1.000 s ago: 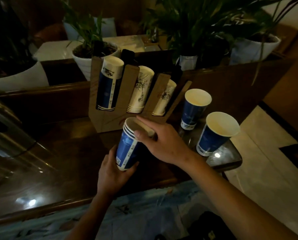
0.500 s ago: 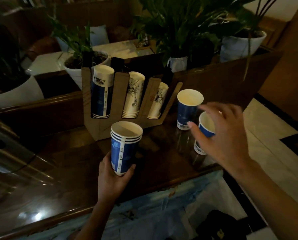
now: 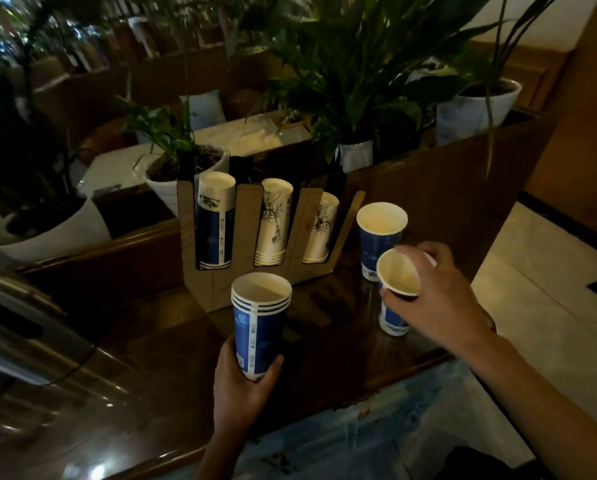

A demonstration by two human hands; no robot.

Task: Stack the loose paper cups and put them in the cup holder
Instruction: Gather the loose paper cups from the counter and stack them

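My left hand [image 3: 243, 382] grips the bottom of a short stack of blue paper cups [image 3: 259, 323], held upright above the dark wooden counter. My right hand [image 3: 435, 299] is closed around the rim of a loose blue cup [image 3: 396, 296], tilted with its mouth toward me, near the counter's right end. Another loose blue cup [image 3: 380, 237] stands upright just behind it. The wooden cup holder [image 3: 241, 237] stands behind the stack, its three slots holding one blue-and-white stack and two white printed stacks.
White pots with leafy plants [image 3: 474, 112] line the ledge behind the wooden partition [image 3: 446, 188]. A metallic appliance [image 3: 16, 341] sits at the left. The counter's edge [image 3: 359, 400] runs in front of me, with pale floor tiles to the right.
My right hand left the top of the stack, swung right and took hold of the nearer loose cup, tilting it. The stack stays in my left hand.
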